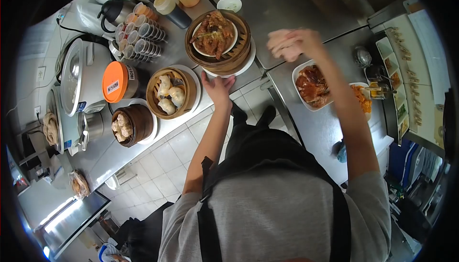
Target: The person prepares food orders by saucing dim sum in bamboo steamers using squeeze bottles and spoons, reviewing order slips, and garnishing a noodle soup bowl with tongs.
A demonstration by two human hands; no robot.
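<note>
My left hand (pixel 219 89) is at the near rim of a white plate (pixel 248 65), fingers spread and fingertips touching it. On that plate stands a round bamboo steamer (pixel 224 62), holding a small white dish of brown, glossy pieces that look like chicken feet (pixel 213 34). My right hand (pixel 289 44) hangs above the steel counter, to the right of the steamer. Its fingers are curled together and slightly blurred; whether anything small is between them is hidden. Just below it sits a white square dish of glazed brown meat (pixel 313 85).
Left of the steamer are a steamer of dumplings (pixel 169 97), a darker steamer of siu mai (pixel 123 127), an orange-lidded hoisin tub (pixel 114 82), stacked sauce cups (pixel 143 34) and squeeze bottles (pixel 172 11). Small sauce dishes (pixel 229 4) stand behind. A gap separates the two counters.
</note>
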